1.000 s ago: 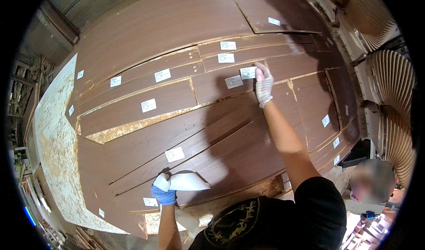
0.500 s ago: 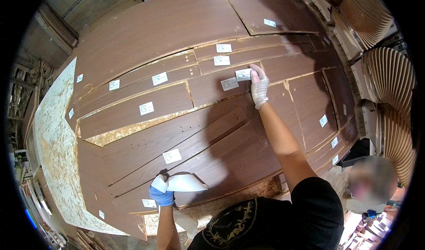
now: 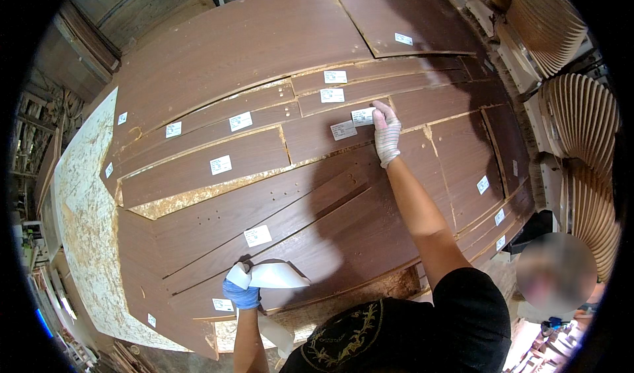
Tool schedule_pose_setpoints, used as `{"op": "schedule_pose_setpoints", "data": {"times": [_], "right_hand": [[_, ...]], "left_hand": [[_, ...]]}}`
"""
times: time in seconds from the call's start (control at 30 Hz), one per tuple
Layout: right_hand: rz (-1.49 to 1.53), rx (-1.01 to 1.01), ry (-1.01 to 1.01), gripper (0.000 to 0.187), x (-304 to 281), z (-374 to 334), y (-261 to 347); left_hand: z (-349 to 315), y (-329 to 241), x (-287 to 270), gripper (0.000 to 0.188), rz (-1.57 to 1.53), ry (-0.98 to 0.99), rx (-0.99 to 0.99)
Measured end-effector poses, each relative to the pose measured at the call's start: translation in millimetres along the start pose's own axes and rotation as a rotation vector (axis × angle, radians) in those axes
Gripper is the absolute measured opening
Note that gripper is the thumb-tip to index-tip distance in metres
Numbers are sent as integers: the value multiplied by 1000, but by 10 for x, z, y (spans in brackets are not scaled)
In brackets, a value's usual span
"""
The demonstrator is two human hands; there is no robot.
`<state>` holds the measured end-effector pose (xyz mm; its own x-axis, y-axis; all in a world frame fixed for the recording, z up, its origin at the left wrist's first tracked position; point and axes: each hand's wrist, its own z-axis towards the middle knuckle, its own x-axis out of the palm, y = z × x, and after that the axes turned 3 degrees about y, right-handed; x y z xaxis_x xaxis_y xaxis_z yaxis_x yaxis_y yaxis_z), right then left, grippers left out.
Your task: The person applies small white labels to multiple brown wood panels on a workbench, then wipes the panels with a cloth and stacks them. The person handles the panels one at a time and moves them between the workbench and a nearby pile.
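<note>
A white label is pinched at its right end by my right hand, in a pale striped glove. It hovers over or rests on a brown wood-grain panel, beside another label lying there in shadow; whether it touches the panel I cannot tell. My left hand, in a blue glove, is closed on a curling white paper strip. One end of that strip lies out to the right, and more of it hangs below the wrist. Near this hand lie two labels stuck on the panels.
Cut brown panels cover the big work surface, several bearing white labels, with sawdust in the gaps. A pale dust-covered board edge runs along the left. Ribbed hoses stand at the right, near a blurred round patch.
The view has shifted slightly, so the far panels sit a little lower. My right hand stays at the label with hardly any movement; my left hand keeps its hold on the strip.
</note>
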<state>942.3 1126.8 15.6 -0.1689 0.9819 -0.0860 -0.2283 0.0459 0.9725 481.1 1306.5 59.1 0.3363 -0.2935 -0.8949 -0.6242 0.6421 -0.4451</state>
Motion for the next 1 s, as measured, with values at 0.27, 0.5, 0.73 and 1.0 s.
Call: {"op": "schedule_pose_setpoints", "data": {"times": [0.27,0.5,0.73,1.0], "right_hand": [[-47,-68,-10,35,-12,13,-31],[-72,-45,-10,39,-5,11,15],[-52,-60,-3,40,-19,21,-12],[-16,-26,-7,24,8,12,-31]], "left_hand": [[9,-52,8,18,-45,-146,90],[12,-51,30,16,-48,-194,100],[-40,65,41,22,-32,-24,29],[-35,100,67,18,-96,-44,6]]}}
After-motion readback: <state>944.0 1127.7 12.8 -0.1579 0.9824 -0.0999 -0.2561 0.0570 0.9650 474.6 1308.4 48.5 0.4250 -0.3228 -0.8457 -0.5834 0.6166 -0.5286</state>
